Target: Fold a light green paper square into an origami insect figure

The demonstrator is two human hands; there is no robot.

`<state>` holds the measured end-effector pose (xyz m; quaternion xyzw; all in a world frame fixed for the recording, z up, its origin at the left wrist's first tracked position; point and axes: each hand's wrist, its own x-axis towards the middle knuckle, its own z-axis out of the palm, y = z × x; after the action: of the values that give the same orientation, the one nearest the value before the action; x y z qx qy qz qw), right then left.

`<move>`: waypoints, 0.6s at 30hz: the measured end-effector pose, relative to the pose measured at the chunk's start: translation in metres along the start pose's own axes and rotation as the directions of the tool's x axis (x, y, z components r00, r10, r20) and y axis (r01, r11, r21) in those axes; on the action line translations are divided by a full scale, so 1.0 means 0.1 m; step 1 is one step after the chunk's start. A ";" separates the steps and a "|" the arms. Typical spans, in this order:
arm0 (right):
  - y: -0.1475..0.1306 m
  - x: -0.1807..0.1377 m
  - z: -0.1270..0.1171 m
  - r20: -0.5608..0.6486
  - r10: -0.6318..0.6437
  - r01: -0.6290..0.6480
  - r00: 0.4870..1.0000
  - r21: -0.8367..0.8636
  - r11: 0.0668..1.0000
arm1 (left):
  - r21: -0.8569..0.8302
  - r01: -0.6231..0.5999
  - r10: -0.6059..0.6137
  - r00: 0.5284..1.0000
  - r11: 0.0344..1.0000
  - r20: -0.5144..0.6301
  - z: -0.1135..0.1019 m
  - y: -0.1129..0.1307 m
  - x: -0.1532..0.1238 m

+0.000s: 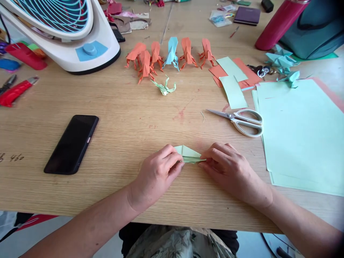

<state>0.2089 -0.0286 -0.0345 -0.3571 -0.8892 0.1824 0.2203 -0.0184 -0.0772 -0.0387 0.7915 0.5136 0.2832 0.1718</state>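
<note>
A folded piece of light green paper [190,152] lies low over the table's front middle, its creased panel standing up at the back. My left hand [158,170] pinches its left end, fingers closed. At the opposite end, my right hand [232,170] is closed on the paper's right tip between thumb and fingers. Parts of the paper are hidden behind the fingers. White-handled scissors [247,122] rest just beyond my right hand, blades pointing left. Farther back lies a small green folded-paper figure [165,87].
Behind stand several orange paper figures [145,64] and a blue one [172,52]. A black phone [72,144] lies left, below a white fan [88,43]. Green sheets [303,132] cover the right side, near cut paper strips [233,92] and a red bottle [281,25].
</note>
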 end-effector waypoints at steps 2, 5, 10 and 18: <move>-0.01 0.01 0.02 0.010 -0.003 0.003 1.000 0.017 1.000 | -0.003 -0.006 0.006 1.000 1.000 0.005 0.00 0.00 0.00; -0.01 0.01 0.02 0.032 0.008 -0.009 0.999 0.036 0.999 | -0.014 0.001 -0.001 1.000 1.000 0.016 -0.01 -0.01 0.00; -0.02 0.00 0.01 0.045 0.037 -0.037 0.998 0.013 0.999 | -0.030 0.044 -0.044 0.999 0.999 0.015 -0.01 0.00 0.00; -0.02 0.01 0.01 0.064 0.078 -0.079 0.995 0.013 0.997 | -0.096 0.175 -0.171 0.984 0.980 0.044 -0.02 0.05 0.01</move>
<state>0.2067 -0.0299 -0.0340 -0.3840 -0.8796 0.2092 0.1873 -0.0155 -0.0782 -0.0339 0.7392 0.5626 0.2781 0.2442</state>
